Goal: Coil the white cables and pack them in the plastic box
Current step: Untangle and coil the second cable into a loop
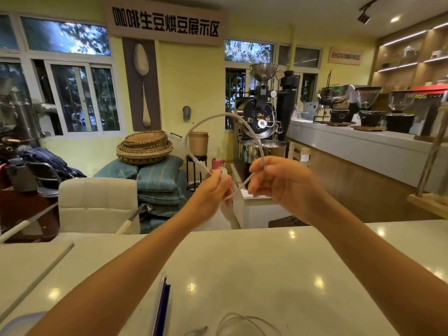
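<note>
I hold a white cable (213, 120) up in the air above the white counter (242, 263). It arches in a big loop between my hands. My left hand (213, 190) is closed around a small bundle of cable turns. My right hand (274, 178) pinches the other side of the loop, and a strand crosses between the two hands. Another thin white cable (244, 322) lies loosely curled on the counter at the bottom edge. A pale plastic rim (17, 322) shows at the bottom left corner; I cannot tell whether it is the box.
A blue-edged flat item (161, 309) lies on the counter between my forearms. A white padded chair (97, 204) stands beyond the counter's far edge. A coffee roaster (259, 117) and a long bar (363, 146) with grinders stand farther back.
</note>
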Demonstrator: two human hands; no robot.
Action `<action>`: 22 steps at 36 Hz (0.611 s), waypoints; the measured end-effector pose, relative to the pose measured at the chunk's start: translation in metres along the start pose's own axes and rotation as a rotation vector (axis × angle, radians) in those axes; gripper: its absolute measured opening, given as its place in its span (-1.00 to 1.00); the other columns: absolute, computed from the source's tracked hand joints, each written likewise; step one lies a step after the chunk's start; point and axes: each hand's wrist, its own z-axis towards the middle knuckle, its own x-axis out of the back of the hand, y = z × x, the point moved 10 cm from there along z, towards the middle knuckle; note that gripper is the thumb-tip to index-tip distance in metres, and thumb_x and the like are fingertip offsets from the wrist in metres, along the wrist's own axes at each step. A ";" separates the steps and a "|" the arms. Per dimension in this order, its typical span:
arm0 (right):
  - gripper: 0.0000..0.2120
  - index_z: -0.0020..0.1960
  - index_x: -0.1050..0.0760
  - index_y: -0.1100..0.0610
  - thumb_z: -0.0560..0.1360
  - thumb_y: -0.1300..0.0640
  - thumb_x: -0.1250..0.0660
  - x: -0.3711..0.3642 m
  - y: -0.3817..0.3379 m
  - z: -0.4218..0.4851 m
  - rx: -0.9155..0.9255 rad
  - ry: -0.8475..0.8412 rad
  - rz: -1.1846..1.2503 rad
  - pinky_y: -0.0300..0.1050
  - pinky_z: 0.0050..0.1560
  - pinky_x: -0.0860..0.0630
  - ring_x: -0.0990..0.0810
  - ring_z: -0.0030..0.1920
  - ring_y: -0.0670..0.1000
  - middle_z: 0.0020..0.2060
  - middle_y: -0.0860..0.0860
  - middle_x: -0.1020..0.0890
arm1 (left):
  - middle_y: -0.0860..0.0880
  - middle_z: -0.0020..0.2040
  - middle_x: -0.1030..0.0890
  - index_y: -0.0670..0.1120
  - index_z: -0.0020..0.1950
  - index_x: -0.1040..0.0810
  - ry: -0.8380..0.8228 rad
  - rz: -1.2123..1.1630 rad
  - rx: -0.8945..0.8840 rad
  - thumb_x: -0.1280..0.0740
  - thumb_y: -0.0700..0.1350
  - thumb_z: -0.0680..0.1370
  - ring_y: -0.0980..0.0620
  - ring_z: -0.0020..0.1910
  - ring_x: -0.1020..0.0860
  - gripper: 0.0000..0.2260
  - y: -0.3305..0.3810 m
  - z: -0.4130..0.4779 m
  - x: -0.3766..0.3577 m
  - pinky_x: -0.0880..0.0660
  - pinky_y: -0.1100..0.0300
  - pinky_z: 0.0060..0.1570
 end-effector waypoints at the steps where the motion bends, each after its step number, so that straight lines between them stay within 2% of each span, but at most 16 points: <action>1: -0.80 -0.16 -0.48 0.19 0.48 0.21 -0.08 0.002 -0.002 0.004 -0.004 0.026 -0.014 -0.27 -0.30 -0.57 -0.59 -0.40 -0.06 -0.47 -0.01 -0.61 | -0.04 -0.36 -0.47 -0.10 -0.28 -0.33 -0.022 -0.006 0.003 0.00 -0.16 0.62 0.26 -0.46 -0.44 -0.71 0.000 -0.004 -0.005 -0.40 0.48 -0.34; 3: -0.73 -0.17 -0.47 0.20 0.57 0.25 -0.02 0.009 -0.003 0.011 -0.021 0.087 -0.047 -0.30 -0.38 -0.54 -0.54 -0.47 -0.09 -0.54 -0.01 -0.56 | -0.03 -0.39 -0.46 -0.13 -0.28 -0.37 -0.055 -0.062 0.001 0.02 -0.15 0.62 0.26 -0.49 -0.43 -0.68 0.000 -0.011 -0.014 -0.39 0.46 -0.36; 5: -0.71 -0.19 -0.45 0.20 0.58 0.25 -0.01 0.015 -0.001 0.017 -0.039 0.145 -0.064 -0.33 -0.44 -0.47 -0.46 -0.50 -0.11 -0.58 -0.04 -0.47 | -0.03 -0.41 -0.44 -0.14 -0.28 -0.38 -0.085 -0.136 0.003 0.03 -0.16 0.62 0.24 -0.51 -0.42 -0.67 0.003 -0.019 -0.023 -0.38 0.42 -0.40; 9: -0.72 -0.23 -0.45 0.17 0.58 0.21 -0.05 0.029 0.006 0.026 -0.080 0.260 -0.089 -0.38 -0.47 -0.42 -0.32 -0.40 -0.06 -0.44 0.03 -0.34 | -0.03 -0.41 -0.43 -0.11 -0.25 -0.41 -0.139 -0.191 -0.016 0.05 -0.13 0.61 0.20 -0.50 -0.41 -0.66 0.012 -0.034 -0.035 -0.39 0.36 -0.39; 14: -0.75 -0.22 -0.49 0.20 0.56 0.22 -0.12 0.035 0.027 0.033 -0.144 0.359 0.043 -0.27 -0.29 -0.48 -0.49 -0.34 -0.08 -0.38 0.03 -0.51 | 0.02 -0.43 -0.41 -0.09 -0.23 -0.40 -0.163 -0.217 -0.007 -0.02 -0.11 0.60 0.19 -0.50 -0.39 -0.73 0.023 -0.040 -0.040 -0.39 0.23 -0.31; 18: -0.87 -0.23 -0.52 0.23 0.48 0.28 -0.25 0.043 0.048 0.033 -0.233 0.474 0.174 -0.34 -0.37 -0.52 -0.50 -0.32 -0.07 -0.37 0.04 -0.55 | 0.02 -0.43 -0.40 -0.09 -0.24 -0.39 -0.169 -0.216 0.011 -0.02 -0.12 0.61 0.20 -0.52 -0.39 -0.73 0.027 -0.041 -0.039 -0.40 0.25 -0.33; 22: -0.89 -0.26 -0.48 0.21 0.45 0.28 -0.27 0.041 0.068 0.030 -0.329 0.498 0.186 -0.22 -0.25 -0.47 -0.48 -0.34 -0.04 -0.37 0.07 -0.53 | 0.01 -0.43 -0.40 -0.11 -0.25 -0.38 -0.159 -0.260 0.025 0.00 -0.14 0.61 0.21 -0.53 -0.39 -0.72 0.029 -0.041 -0.034 -0.39 0.32 -0.38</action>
